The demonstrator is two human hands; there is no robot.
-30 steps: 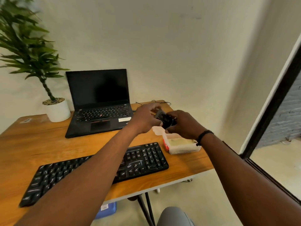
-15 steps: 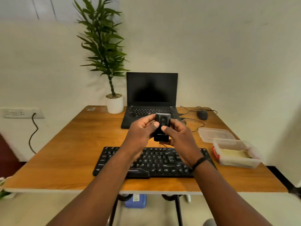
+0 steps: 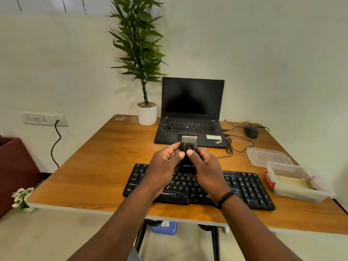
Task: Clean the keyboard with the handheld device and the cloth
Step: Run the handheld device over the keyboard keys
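Above keyboard (image 3: 199, 187) at table (image 3: 90, 172) front edge: handheld device (image 3: 188, 157) pinched upright, both hands' fingers (image 3: 181, 154) curled round, bristles up, probably readying brush.

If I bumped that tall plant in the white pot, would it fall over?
Probably it could tip. The plant rises far above its small white pot, so it looks top-heavy. The pot's flat base on the table and the pebbles on top may steady it a little. The leaves would likely bend rather than snap.
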